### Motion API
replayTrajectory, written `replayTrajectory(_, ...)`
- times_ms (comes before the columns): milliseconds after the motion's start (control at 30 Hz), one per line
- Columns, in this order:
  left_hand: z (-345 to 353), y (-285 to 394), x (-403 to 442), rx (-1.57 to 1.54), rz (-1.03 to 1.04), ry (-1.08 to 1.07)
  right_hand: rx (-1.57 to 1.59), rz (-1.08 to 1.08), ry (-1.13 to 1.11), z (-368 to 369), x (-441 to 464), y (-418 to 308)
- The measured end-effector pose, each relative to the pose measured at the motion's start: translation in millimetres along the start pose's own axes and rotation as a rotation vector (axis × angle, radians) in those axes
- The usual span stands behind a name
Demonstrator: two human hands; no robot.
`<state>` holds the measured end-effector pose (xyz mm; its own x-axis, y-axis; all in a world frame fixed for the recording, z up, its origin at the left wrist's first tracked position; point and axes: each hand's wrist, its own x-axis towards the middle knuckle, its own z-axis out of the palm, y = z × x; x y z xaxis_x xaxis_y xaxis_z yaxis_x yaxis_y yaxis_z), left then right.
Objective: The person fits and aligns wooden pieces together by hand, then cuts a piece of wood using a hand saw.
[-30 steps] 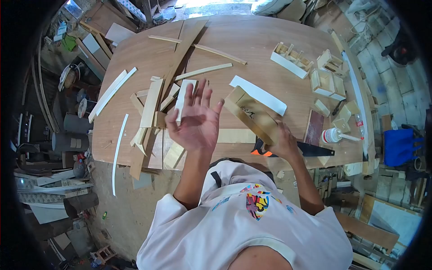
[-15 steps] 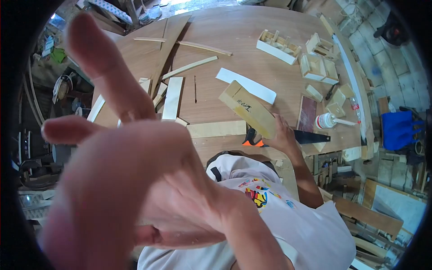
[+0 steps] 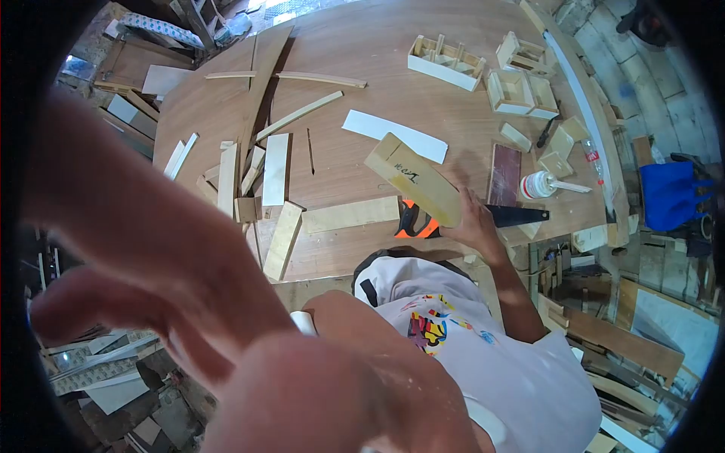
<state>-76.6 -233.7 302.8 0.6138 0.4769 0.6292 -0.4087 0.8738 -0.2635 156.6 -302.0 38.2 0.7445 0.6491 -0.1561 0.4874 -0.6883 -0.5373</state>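
Observation:
My left hand (image 3: 249,325) is raised very close to the camera, large and blurred, with fingers stretched apart and nothing visible in it. My right hand (image 3: 474,225) grips the lower end of a flat wooden board (image 3: 419,181) with dark handwriting on its face, holding it tilted above the table. Behind that hand lies a handsaw (image 3: 411,220) with an orange and black handle, its dark blade (image 3: 517,216) pointing right. A pale wood strip (image 3: 351,215) lies just left of the saw handle, and a white board (image 3: 396,136) lies beyond the held piece.
Small wooden divided boxes (image 3: 447,64) stand at the back right of the table (image 3: 355,38). A white glue bottle (image 3: 538,185) lies near a dark red block (image 3: 504,174). Long strips and offcuts (image 3: 276,170) are on the left. A blue bag (image 3: 668,196) hangs at the right.
My left hand has shifted and turned in front of the camera, lower and further left. My right hand keeps its hold on the board. The view has moved slightly, exposing more of the table's left side.

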Motion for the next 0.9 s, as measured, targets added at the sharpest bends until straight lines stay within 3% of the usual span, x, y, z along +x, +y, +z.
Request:
replayTrajectory(33,-17.3,28.4,32.8,-0.002,-0.009,-0.004,0.002,0.001,-0.002,2.0,0.6,2.8)
replayTrajectory(67,29.6,79.7,12.3,-0.004,-0.019,-0.007,-0.008,-0.001,-0.003,4.6,0.6,5.6)
replayTrajectory(100,0.3,37.8,16.4,-0.007,-0.03,-0.014,-0.019,-0.006,0.001,5.4,2.1,7.6)
replayTrajectory(167,-18.9,34.5,28.7,-0.016,-0.05,-0.03,-0.015,0.01,-0.023,-3.0,5.2,1.1)
replayTrajectory(267,-5.0,96.6,45.8,-0.03,-0.078,-0.051,-0.007,0.018,-0.048,-6.1,8.0,-1.6)
replayTrajectory(433,-39.2,86.0,55.5,-0.038,-0.104,-0.097,-0.025,-0.068,0.058,-0.7,14.6,4.2)
replayTrajectory(467,-47.7,48.9,95.7,-0.025,0.327,-0.089,-0.019,-0.059,0.019,-4.3,17.2,0.7)
replayTrajectory(500,-39.9,31.3,117.3,-0.019,0.334,-0.09,-0.013,-0.051,-0.019,-6.9,19.7,-2.8)
replayTrajectory(567,-28.0,14.0,141.6,0.035,1.057,0.043,-0.014,-0.055,-0.036,-8.9,22.9,-7.7)
replayTrajectory(900,-48.2,25.8,148.0,0.313,0.92,-0.066,-0.037,-0.069,-0.081,-5.1,31.7,-13.6)
